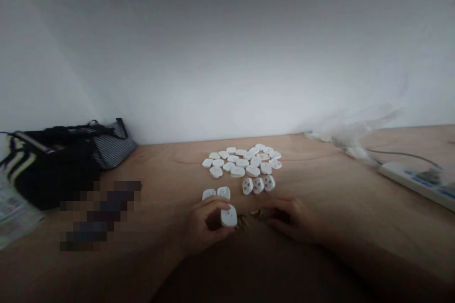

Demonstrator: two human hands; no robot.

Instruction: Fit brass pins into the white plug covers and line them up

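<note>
Left hand (pixel 201 223) is closed on one white piece (pixel 228 216); fingers over its upper edge, thumb under its lower edge, broad face towards the camera; piece sits at the fingertips, on the side facing the right hand (pixel 296 218). Right hand is open — thumb and fingers parted, tips pointing left at the small brass-coloured parts (pixel 242 222); these lie on the desk (pixel 170 165) between the two hands, some just beside the held piece, some right by the right fingertips; can't tell if those fingertips touch them, too dark and blurred.

Pair of white pieces (pixel 223 192) just beyond the left fingers, side by side; row of three white pieces (pixel 258 185) further right, beyond the gap between the hands — tilted, dark holes showing; big loose cluster of white pieces (pixel 242 163) behind both groups, well beyond the hands, mostly flat, some touching or overlapping.

Rest of the desk: black bag (pixel 59 165) far left, striped bag (pixel 113 149) against it; clear plastic packaging (pixel 16 213) at the left edge; pixelated dark item (pixel 103 213) in front of the black bag; crumpled clear plastic (pixel 355 135) back right by the wall (pixel 227 71); power strip (pixel 415 182) at the right edge, dark cable (pixel 401 153) beside it.
</note>
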